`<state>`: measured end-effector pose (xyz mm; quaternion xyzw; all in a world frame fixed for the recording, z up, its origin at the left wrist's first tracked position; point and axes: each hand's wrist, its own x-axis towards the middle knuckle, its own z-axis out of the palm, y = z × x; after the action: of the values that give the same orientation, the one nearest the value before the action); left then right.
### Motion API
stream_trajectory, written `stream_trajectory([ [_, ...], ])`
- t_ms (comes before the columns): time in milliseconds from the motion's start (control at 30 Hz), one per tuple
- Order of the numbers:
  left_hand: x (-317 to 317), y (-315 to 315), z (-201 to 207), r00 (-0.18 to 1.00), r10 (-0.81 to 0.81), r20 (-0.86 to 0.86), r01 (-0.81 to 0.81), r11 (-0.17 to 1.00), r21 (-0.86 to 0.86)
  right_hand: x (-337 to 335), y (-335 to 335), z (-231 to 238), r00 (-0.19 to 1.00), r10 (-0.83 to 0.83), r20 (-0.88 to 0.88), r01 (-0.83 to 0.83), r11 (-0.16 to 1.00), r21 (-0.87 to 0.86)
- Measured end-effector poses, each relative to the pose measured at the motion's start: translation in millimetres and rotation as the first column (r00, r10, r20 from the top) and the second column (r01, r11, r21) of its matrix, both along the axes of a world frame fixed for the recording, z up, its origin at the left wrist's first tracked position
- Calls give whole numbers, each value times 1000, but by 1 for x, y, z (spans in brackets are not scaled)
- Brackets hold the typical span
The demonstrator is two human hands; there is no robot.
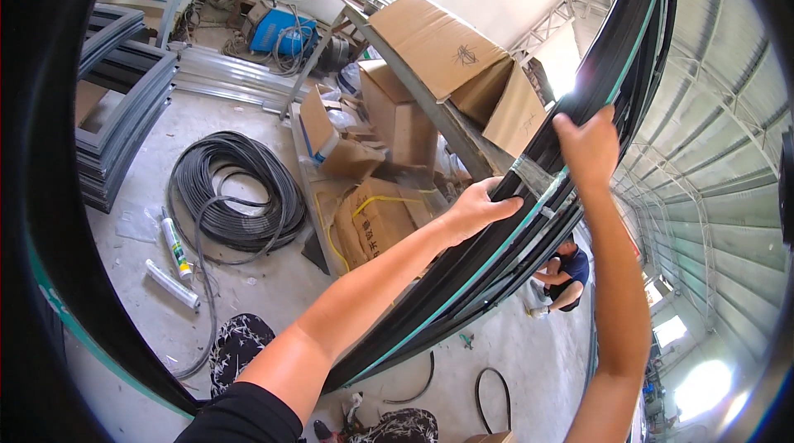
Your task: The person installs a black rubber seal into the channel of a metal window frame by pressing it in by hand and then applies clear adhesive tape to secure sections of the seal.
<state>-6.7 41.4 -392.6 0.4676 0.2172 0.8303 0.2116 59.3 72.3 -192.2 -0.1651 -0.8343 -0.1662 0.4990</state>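
A bundle of long black profiles (463, 276) with a light green strip along it slants from the lower left up to the upper right. Clear plastic film or tape (536, 177) wraps it between my hands. My left hand (486, 210) grips its left edge just below the wrap, thumb on top. Higher up, my right hand (590, 145) is closed on the opposite side of the bundle, and some of its fingers are hidden.
A coil of black cable (285, 210), sealant tubes (176, 246) and stacked grey frames (124, 124) lie at left. Cardboard boxes (438, 46) crowd a metal table (430, 100) ahead, near a blue machine (281, 32). Another person (569, 273) crouches beyond the bundle.
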Motion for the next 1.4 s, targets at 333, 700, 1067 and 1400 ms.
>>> stream_trajectory([
  [333,-2,6,-5,997,-63,38,64,998,-1,-33,26,71,980,-172,-97,180,981,77],
  [700,-3,5,-4,999,-32,10,31,999,32,-18,48,47,843,516,-151,-533,763,-365],
  [1067,-3,8,-4,1000,1,13,-1,999,36,-19,29,79,957,237,-167,-289,827,-482],
  [1400,-6,4,-8,999,-45,-12,46,999,11,-4,27,66,944,328,-24,-293,806,-514],
])
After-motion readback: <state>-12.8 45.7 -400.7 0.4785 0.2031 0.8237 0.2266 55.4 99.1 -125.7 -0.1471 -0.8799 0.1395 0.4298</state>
